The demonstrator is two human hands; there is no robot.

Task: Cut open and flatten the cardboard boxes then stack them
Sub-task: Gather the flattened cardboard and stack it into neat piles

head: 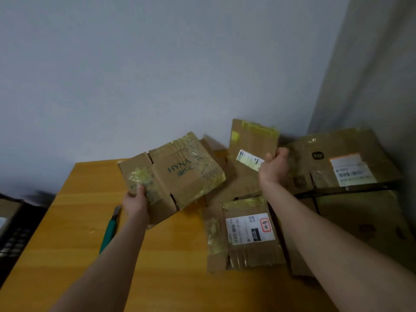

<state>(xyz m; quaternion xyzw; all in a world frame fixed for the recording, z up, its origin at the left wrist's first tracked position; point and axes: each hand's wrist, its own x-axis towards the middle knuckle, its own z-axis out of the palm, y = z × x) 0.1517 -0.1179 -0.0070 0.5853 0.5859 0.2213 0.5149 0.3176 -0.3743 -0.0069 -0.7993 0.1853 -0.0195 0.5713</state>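
Fingers [141,189] of left hand [136,206] pinch the HYNA box [180,176], right hand [273,167] a second box [249,140], each by an edge: probably light, stiff, tape-slick; grip bare cardboard.

- HYNA box [177,176]: flat, taped, held tilted above the table [78,210].
- Small box [252,145]: flat, held upright above the table's back.
- White-label box [247,235]: lying flat on the table.
- Big box [346,163]: at the table's right.

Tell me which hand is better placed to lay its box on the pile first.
Probably the right hand: its cardboard is held over the pile; the left hand holds the HYNA box off beside it.
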